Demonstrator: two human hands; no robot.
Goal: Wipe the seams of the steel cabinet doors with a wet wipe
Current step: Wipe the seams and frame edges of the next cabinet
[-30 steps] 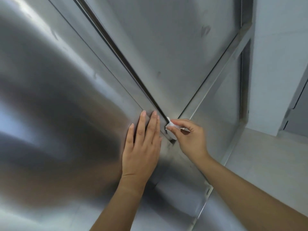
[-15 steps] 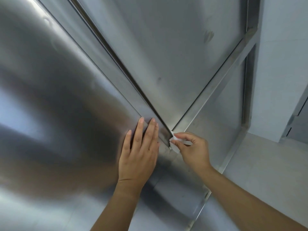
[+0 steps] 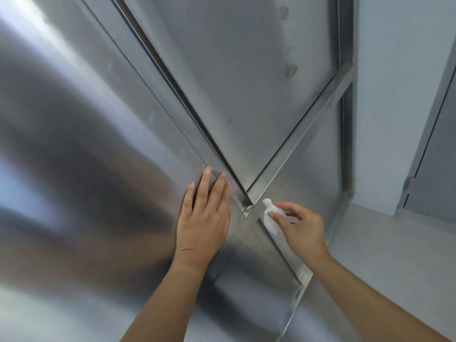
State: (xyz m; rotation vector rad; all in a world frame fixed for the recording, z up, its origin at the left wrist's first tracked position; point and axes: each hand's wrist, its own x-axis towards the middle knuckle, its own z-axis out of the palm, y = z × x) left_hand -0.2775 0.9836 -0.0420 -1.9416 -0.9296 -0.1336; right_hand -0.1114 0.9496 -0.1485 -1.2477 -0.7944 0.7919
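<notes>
Just right of the seam crossing (image 3: pixel 249 206), the wet wipe (image 3: pixel 270 218) is pinched between thumb and fingers of the right hand (image 3: pixel 302 227); half a second earlier it sat on the crossing itself. Left of the crossing, the left hand (image 3: pixel 204 215) presses flat, fingers straight, on the steel door (image 3: pixel 98 169). Wiping probably passes to the next seam.

On my right I see a plain pale grey wall (image 3: pixel 389 95) meeting a smooth, light floor (image 3: pixel 399 262). Further right sits a darker grey panel (image 3: pixel 439 164), possibly a door; I cannot tell. The light is soft and even.
</notes>
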